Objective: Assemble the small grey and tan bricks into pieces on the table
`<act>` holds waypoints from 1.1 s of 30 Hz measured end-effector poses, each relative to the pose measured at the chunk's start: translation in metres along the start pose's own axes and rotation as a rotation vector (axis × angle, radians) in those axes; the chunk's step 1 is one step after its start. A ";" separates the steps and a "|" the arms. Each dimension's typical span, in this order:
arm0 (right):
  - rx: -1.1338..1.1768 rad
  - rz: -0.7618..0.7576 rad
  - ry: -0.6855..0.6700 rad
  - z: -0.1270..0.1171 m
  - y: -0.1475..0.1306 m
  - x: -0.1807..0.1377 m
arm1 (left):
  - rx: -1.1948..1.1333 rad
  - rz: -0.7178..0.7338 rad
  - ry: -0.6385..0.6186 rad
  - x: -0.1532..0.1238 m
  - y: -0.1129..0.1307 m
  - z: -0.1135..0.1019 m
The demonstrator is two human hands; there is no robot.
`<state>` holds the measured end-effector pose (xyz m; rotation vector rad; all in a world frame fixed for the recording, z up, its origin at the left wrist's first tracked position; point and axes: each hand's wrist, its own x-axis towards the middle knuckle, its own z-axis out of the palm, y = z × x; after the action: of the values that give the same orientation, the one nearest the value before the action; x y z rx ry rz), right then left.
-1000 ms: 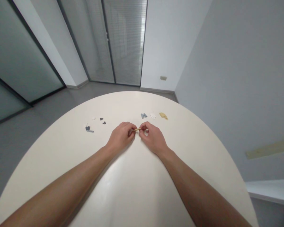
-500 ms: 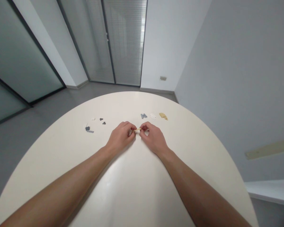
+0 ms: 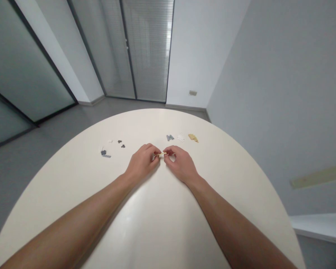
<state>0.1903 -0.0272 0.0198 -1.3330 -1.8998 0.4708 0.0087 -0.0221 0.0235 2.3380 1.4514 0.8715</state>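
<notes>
1. The person's left hand (image 3: pixel 142 162) and right hand (image 3: pixel 182 164) meet near the middle of a round cream table (image 3: pixel 168 213), their wrists spread apart and their fingers curled inward.
2. The grip is narrow on both sides: the left fingertips (image 3: pixel 156 152) and right fingertips (image 3: pixel 167 151) pinch opposite ends of a small tan plastic piece (image 3: pixel 162 153). Its middle shows in the short gap between the hands, and it sits level with the fingertips, above the tabletop. Whether it touches the table, I can't tell from here.
3. Straight beyond the grip and a little to its right, near the far rim, lie a grey plastic piece (image 3: pixel 170 137), a white plastic piece (image 3: pixel 180 138) and a tan plastic cluster (image 3: pixel 193 137), side by side and just apart.
4. Beyond the grip to its left sit two small dark pieces (image 3: pixel 121 143) and a tiny white piece (image 3: pixel 110 141).
5. Further left of the grip, almost level with it, a dark piece rests on or just beside a flat grey piece (image 3: pixel 105 154); at this size I can't say which.
6. Well beyond the grip, past the table's edge, a door with slatted blinds (image 3: pixel 148 48) stands in the far wall, and a frosted glass partition (image 3: pixel 25 63) runs along the left side.
</notes>
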 end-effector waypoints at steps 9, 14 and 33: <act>-0.027 -0.022 -0.023 -0.001 0.001 0.000 | 0.009 0.007 -0.006 0.000 0.000 0.000; -0.042 -0.006 -0.018 0.000 0.002 0.001 | 0.008 0.006 0.006 0.000 -0.001 0.000; -0.034 -0.001 -0.004 -0.001 0.001 0.001 | 0.016 -0.014 0.008 0.000 0.001 0.000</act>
<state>0.1912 -0.0263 0.0201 -1.3541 -1.9191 0.4424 0.0096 -0.0228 0.0237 2.3355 1.4812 0.8692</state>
